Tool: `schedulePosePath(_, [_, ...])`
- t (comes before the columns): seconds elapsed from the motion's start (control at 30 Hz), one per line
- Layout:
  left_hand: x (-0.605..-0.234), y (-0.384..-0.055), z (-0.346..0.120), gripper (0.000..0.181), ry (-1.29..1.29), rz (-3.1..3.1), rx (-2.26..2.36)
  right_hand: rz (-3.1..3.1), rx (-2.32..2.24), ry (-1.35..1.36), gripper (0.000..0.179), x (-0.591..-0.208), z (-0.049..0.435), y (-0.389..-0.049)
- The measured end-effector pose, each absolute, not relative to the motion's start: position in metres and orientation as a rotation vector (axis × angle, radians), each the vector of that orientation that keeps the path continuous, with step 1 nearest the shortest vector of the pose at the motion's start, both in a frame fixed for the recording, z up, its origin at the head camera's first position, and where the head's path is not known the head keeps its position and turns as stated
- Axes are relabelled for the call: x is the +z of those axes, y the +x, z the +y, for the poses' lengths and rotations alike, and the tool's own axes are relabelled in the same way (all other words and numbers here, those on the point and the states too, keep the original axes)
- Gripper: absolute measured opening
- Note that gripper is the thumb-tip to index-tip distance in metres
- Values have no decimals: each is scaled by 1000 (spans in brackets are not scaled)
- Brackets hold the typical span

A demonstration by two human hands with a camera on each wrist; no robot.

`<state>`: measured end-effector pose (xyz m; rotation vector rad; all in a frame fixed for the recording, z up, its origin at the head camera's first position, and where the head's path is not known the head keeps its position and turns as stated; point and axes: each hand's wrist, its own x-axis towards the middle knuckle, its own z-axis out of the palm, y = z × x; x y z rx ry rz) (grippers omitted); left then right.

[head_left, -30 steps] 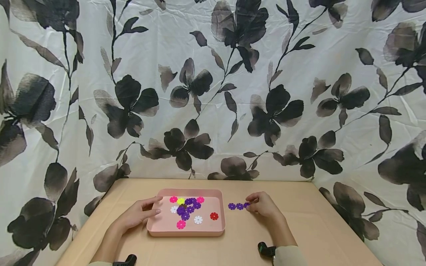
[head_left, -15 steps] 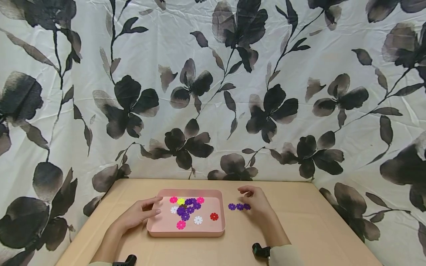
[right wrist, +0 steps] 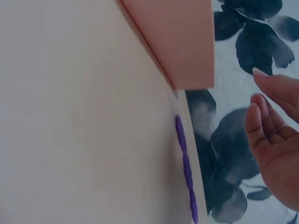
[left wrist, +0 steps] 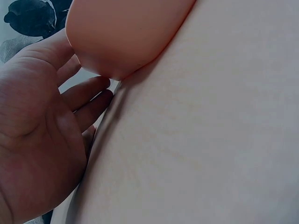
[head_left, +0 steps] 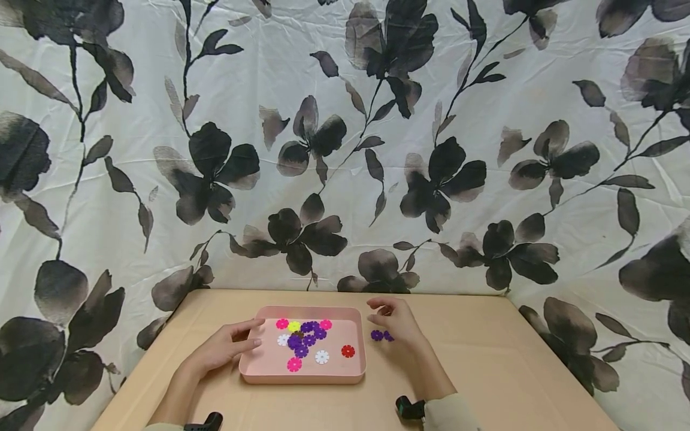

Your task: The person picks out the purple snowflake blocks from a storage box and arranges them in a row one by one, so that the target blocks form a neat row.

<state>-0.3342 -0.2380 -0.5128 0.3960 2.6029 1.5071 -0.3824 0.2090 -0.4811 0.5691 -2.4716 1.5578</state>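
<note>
Purple flower pieces (head_left: 377,336) lie in a row on the table (head_left: 496,353) by the right edge of the tray (head_left: 336,367), below the empty right hand (head_left: 398,319), the relaxed left hand (head_left: 223,346) touching the tray's left edge.

Left hand (head_left: 223,346): fingers (head_left: 244,327) extended, thumb (head_left: 248,345) apart. Right hand (head_left: 398,323): raised, fingers loosely bent. Forearms (head_left: 175,389) angled inward.

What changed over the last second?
The right hand let go of the right end of the row of purple flower-shaped pieces and moved left toward the pink rectangular tray, now hiding that end in the head view. Unchanged: the left hand at the tray's left edge, the multicoloured flower-shaped pieces inside.
</note>
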Motion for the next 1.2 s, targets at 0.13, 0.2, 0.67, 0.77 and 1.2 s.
schedulePosePath(0.13, [-512,-333,-237,59,388,2593,1513,-2494,1588,582,31,-476,194,-380])
schedulePosePath(0.2, [-512,-333,-237,59,382,2587,1523,-2509,1617,589,31,-474,186,-379])
schedulePosePath(0.67, [-513,-332,-236,59,378,2603,1507,-2606,1728,673,34,-486,138,-383])
schedulePosePath(0.77, [-513,-332,-237,59,375,2600,1511,-2622,1709,691,33,-489,130,-383])
schedulePosePath(1.2, [-513,-336,-237,60,391,2587,1514,-2741,1641,640,32,-492,107,-384])
